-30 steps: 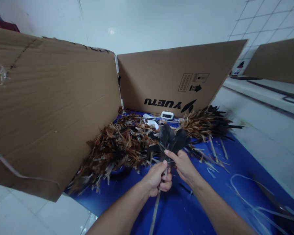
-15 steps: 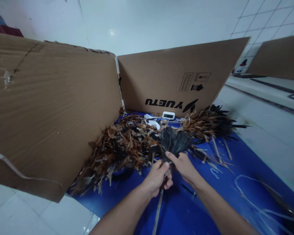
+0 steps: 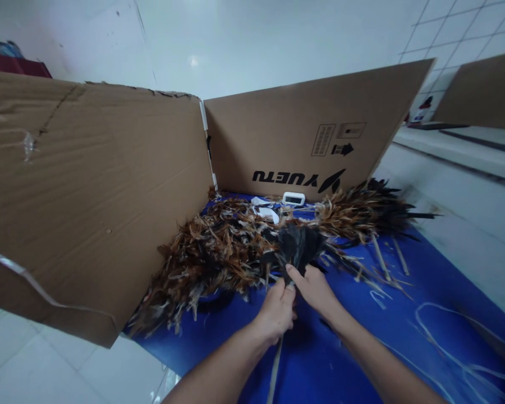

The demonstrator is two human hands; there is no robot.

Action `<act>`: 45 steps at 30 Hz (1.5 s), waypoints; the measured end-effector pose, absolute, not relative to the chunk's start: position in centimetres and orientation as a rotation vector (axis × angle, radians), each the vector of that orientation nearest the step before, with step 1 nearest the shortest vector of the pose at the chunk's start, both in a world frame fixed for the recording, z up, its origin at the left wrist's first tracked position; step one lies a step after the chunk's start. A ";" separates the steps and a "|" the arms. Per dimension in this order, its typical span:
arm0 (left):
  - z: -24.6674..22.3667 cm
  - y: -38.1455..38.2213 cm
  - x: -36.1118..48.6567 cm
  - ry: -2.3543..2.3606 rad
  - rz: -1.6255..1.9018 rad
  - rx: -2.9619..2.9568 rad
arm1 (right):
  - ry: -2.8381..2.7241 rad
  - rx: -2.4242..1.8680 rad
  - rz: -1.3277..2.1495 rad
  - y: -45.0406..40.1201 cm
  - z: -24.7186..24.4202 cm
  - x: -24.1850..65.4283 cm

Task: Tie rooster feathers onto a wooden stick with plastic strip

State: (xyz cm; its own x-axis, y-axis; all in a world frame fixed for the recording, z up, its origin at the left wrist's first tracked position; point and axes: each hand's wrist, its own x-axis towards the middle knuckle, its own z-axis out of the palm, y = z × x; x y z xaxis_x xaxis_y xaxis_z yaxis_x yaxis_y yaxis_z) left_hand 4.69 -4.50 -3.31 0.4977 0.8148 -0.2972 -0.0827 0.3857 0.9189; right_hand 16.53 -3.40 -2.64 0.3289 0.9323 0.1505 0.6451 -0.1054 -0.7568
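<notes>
We hold a fan of black feathers (image 3: 298, 244) above the middle of the blue table (image 3: 320, 365), its dark tips spread away from us and its narrow base down between our thumbs. From that base, a thin stick (image 3: 274, 373) slants toward the table's near edge. Our left hand (image 3: 275, 311) is closed around the stick just below the feathers, fingers curled about it, thumb at the foot of the fan. Our right hand (image 3: 315, 289) grasps the fan's base, its thumb laid over the black feathers and pointing at our left thumb; we cannot tell how its other fingers sit behind them.

Just beyond and to the left of the fan, a heap of brown feathers (image 3: 219, 241) runs along the table's left side. A thicker feather bunch (image 3: 353, 210) lies near the far right corner, with loose quills (image 3: 381, 258) on our side of it. Between heap and bunch, near the far edge, we see white scraps (image 3: 266, 214) and a small white gadget (image 3: 293, 198) with a dark screen. A printed cardboard panel (image 3: 286, 123) stands along the far edge, a plain panel (image 3: 96, 196) along the left. Toward the near right corner lies pale cord (image 3: 440, 348), partly blurred.
</notes>
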 end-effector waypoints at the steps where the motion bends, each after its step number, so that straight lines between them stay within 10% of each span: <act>1: -3.5 -4.5 4.7 0.886 0.668 1.079 | -1.415 -1.843 0.467 -3.5 -2.5 16.5; 45: 0.1 2.0 -0.3 0.826 1.182 0.703 | -1.080 -1.596 0.810 11.7 0.8 21.8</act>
State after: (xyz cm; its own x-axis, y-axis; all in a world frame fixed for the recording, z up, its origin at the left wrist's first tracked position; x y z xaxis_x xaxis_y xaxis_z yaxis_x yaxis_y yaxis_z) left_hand -0.27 2.04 0.10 0.1647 0.9697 -0.1807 -0.5030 0.2401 0.8303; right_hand 21.83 11.71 0.80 0.3756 0.9268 0.0058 0.2539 -0.0969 -0.9623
